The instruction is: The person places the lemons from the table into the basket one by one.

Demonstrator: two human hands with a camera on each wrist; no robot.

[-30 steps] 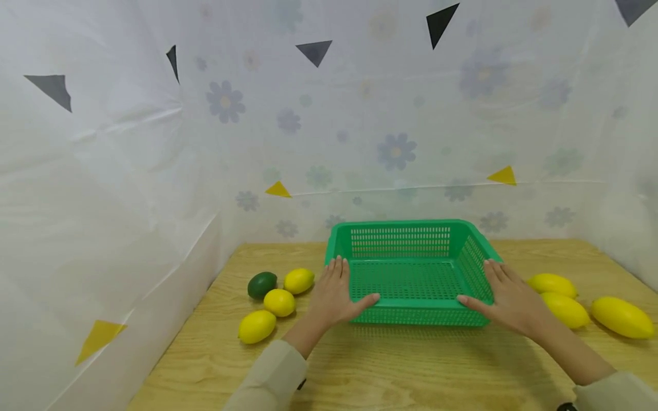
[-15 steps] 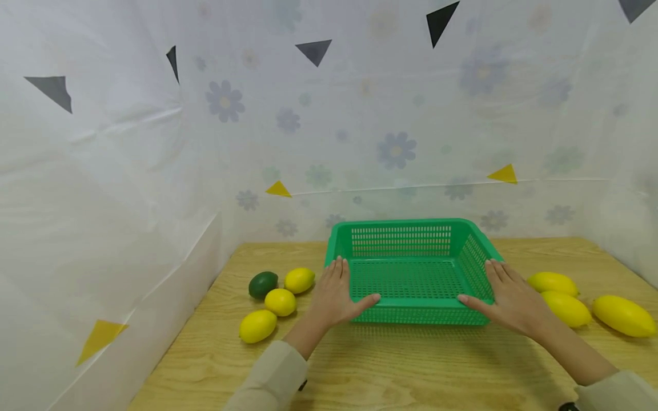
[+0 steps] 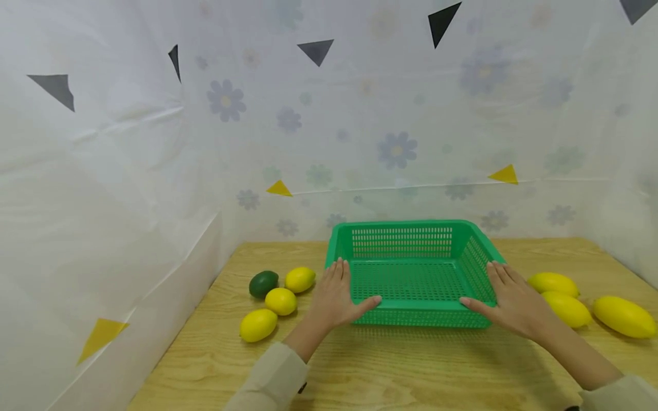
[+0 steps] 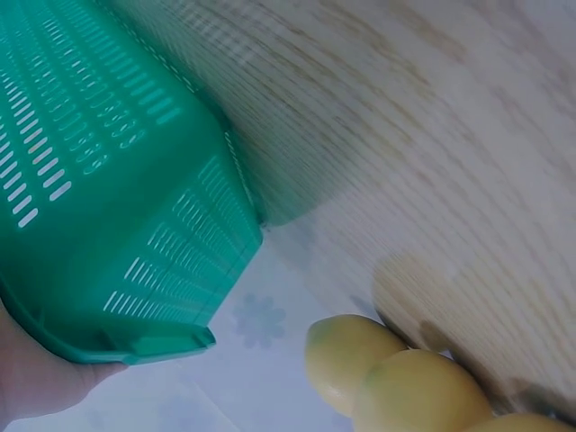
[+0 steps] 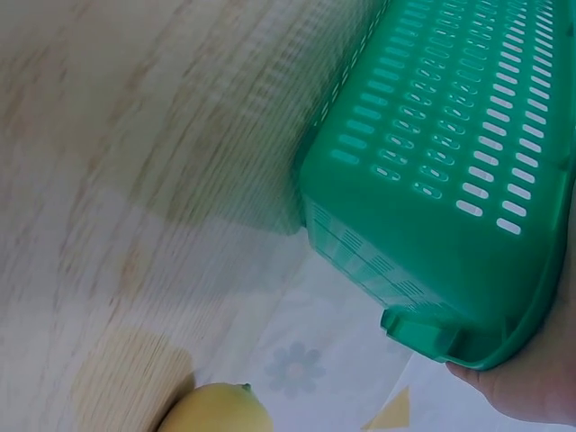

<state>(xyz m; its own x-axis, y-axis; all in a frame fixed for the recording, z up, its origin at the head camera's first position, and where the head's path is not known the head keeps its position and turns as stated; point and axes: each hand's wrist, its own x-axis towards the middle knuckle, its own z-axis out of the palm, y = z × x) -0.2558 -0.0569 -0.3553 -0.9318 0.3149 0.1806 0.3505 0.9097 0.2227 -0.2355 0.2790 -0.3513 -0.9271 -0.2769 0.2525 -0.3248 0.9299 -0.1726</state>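
Observation:
A green plastic basket (image 3: 421,315) with slotted walls stands on the wooden table, nothing inside it. My left hand (image 3: 331,299) rests on its front left corner, straight fingers along the side rim and thumb on the front rim. At the front right corner, my right hand (image 3: 516,302) lies the same way, fingers straight. Both wrist views show the basket's outer walls from low down; only part of each hand appears there. Left of the basket lie yellow lemons (image 3: 259,325) and a dark green oval fruit (image 3: 264,284).
Larger, elongated yellow fruits (image 3: 624,317) lie right of the basket, two of them close beside my right hand. The wooden table (image 3: 390,371) ends at a white flower-patterned sheet (image 3: 349,137) behind and at the sides.

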